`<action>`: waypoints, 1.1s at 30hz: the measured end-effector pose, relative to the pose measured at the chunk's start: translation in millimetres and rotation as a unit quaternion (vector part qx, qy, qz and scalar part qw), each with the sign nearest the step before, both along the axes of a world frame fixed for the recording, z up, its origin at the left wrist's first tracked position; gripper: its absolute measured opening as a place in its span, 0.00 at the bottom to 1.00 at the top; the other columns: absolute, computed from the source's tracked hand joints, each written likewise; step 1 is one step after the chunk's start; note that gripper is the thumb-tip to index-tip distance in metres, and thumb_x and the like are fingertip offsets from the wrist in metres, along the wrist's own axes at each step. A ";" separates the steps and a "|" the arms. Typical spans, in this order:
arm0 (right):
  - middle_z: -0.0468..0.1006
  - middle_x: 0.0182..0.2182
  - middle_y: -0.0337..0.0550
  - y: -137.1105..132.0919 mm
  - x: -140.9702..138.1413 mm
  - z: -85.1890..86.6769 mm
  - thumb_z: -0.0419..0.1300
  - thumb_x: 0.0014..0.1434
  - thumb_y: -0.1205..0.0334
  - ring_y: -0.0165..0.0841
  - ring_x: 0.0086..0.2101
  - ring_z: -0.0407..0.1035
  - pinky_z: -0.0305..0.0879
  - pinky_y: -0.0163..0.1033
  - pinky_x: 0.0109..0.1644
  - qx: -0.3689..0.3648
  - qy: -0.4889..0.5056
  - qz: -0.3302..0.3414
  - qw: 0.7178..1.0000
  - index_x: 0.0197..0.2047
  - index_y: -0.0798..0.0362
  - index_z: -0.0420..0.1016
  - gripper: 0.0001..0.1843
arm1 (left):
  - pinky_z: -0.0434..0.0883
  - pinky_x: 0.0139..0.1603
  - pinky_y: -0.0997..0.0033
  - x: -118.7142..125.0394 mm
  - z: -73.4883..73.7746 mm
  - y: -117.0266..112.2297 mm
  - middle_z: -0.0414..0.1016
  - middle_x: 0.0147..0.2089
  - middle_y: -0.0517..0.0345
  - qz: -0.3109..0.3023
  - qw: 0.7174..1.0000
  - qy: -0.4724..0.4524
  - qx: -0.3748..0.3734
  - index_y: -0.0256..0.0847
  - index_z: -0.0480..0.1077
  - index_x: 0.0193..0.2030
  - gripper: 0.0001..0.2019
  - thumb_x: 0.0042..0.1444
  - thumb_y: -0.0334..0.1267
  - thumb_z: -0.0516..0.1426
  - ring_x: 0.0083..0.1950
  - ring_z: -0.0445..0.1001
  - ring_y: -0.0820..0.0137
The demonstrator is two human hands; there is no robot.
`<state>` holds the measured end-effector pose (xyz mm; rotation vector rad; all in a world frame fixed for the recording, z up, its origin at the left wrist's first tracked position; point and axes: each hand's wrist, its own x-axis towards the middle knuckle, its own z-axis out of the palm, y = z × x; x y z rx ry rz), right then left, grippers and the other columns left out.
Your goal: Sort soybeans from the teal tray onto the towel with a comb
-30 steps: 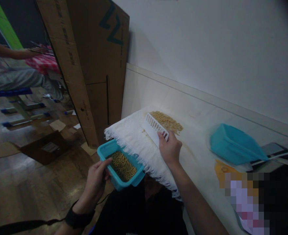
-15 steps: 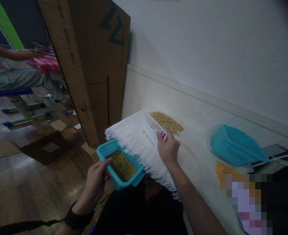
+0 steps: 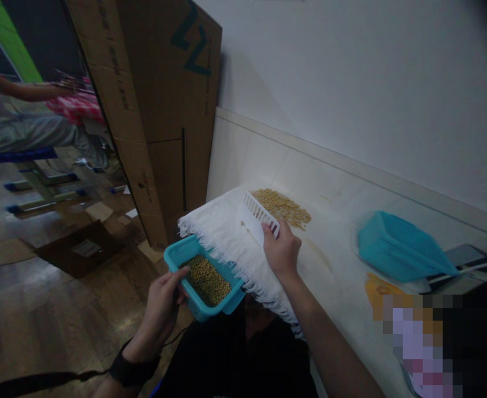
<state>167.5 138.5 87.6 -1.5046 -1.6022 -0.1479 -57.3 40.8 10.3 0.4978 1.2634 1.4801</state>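
Teal container [image 3: 204, 313], part-filled with beans [image 3: 210, 279], clamped at its rim by left hand [image 3: 163, 296] beneath fringed cloth [image 3: 214, 218], apparently so strays would be caught; slotted white piece [image 3: 253, 221] pinched in right hand [image 3: 282, 251] beside spread beans [image 3: 284, 207], seemingly for edge contact

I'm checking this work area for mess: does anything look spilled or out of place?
Yes. A few yellowish beans look stray on the white cloth, apart from the main pile and outside the turquoise container. Loose cardboard also litters the floor at the left, looking untidy.
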 end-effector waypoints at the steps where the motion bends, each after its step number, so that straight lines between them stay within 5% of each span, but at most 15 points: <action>1: 0.76 0.25 0.43 -0.7 -1.0 -0.2 0.56 0.62 0.54 0.34 0.25 0.71 0.59 0.34 0.30 0.001 -0.001 0.002 1.000 0.32 0.53 0.71 0.12 | 0.54 0.12 0.76 0.0 -0.6 0.0 0.61 0.11 0.66 0.000 1.000 0.003 0.003 0.41 0.64 0.15 0.19 0.46 0.45 0.66 0.12 0.54 0.78; 33: 0.73 0.20 0.39 -14.7 -25.5 1.7 0.56 0.61 0.54 0.32 0.22 0.68 0.59 0.33 0.28 -0.006 0.038 0.016 0.999 0.28 0.52 0.69 0.14 | 0.56 0.13 0.75 -3.3 -2.7 0.2 0.61 0.13 0.66 0.000 1.000 0.008 0.011 0.40 0.66 0.16 0.18 0.47 0.45 0.65 0.13 0.54 0.78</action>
